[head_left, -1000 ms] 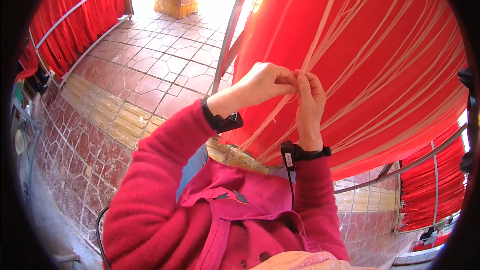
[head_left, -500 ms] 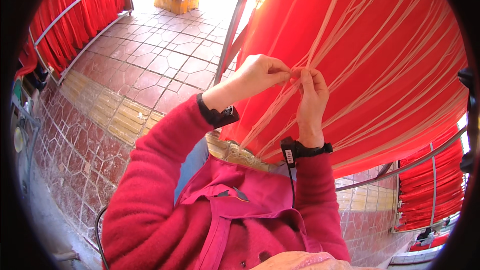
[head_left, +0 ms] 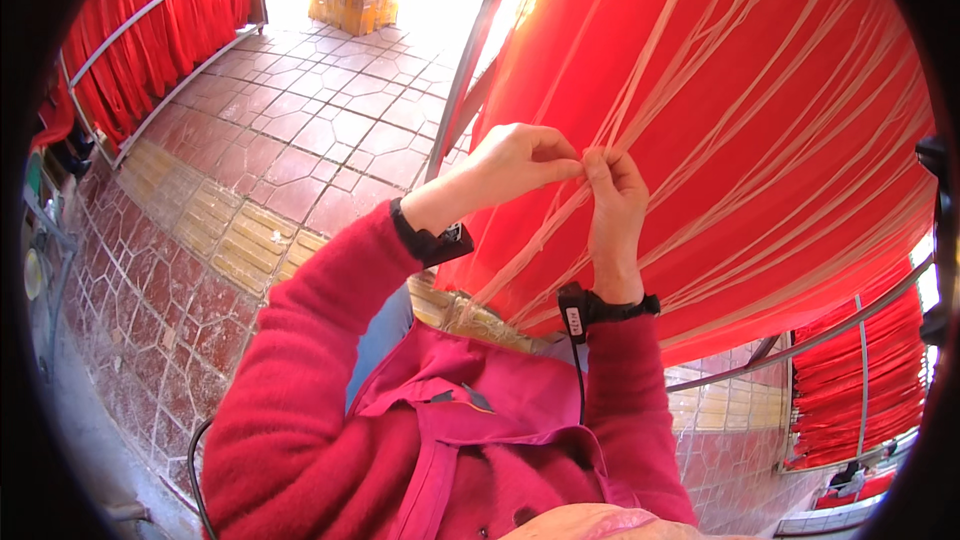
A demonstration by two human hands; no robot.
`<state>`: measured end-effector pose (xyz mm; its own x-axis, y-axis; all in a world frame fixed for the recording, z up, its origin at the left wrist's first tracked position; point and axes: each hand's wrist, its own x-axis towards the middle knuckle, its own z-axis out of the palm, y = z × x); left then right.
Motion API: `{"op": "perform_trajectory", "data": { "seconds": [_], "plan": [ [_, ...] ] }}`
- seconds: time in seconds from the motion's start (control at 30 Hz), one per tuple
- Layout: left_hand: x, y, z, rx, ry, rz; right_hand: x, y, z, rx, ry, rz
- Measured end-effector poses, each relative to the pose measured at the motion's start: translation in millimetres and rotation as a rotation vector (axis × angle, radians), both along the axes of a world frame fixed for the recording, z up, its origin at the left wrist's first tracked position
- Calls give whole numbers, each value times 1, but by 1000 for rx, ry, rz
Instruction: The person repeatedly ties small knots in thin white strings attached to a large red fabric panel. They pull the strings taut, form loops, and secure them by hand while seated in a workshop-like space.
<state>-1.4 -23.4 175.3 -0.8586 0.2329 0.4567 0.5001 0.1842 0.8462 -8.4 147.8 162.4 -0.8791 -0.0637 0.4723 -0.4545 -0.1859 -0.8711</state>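
A wide sheet of red cloth (head_left: 570,70) hangs on a frame in front of me, with long pale threads (head_left: 545,232) spread across it in loose strands. Both hands meet over the cloth where several strands gather. My left hand (head_left: 520,165) pinches at the gathered threads with thumb and forefinger, coming in from the left. Close against it, the fingertips of my right hand (head_left: 617,200) are also closed on the threads. The exact strand between the fingertips is too fine to make out. Each wrist wears a black strap with a small box.
The cloth's metal frame has a bar on the left (head_left: 470,65) and a curved bar at lower right (head_left: 800,342). More red cloth hangs on racks at the far left (head_left: 160,20) and right (head_left: 850,380). A cardboard box (head_left: 355,0) stands on the tiled floor (head_left: 320,130).
Both hands have shifted slightly down in the view, still together at the threads. The right fingers have turned in toward the left fingertips.
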Motion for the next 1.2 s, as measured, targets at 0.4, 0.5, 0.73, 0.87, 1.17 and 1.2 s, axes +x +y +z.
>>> {"op": "perform_trajectory", "data": {
  "seconds": [0.4, 0.5, 0.73, 0.87, 1.17, 1.2],
  "plan": [
    [-8, 1, 19, 361, -68, -31, 10, 10, 3, -100, -7, -3],
    [-6, -15, 12, 535, -106, -25, 14, 19, 6, -220, 7, -42],
    [-12, -50, 2, 891, -44, 21, 22, 38, 14, -500, 47, -100],
    [-14, -53, 1, 881, -87, 41, 23, 35, 14, -478, 55, -123],
    [-9, -61, 2, 1045, -17, 202, 26, 47, 17, -540, 115, -217],
    [-8, -61, 2, 1043, -12, 173, 26, 48, 17, -563, 121, -238]
  ]
}}
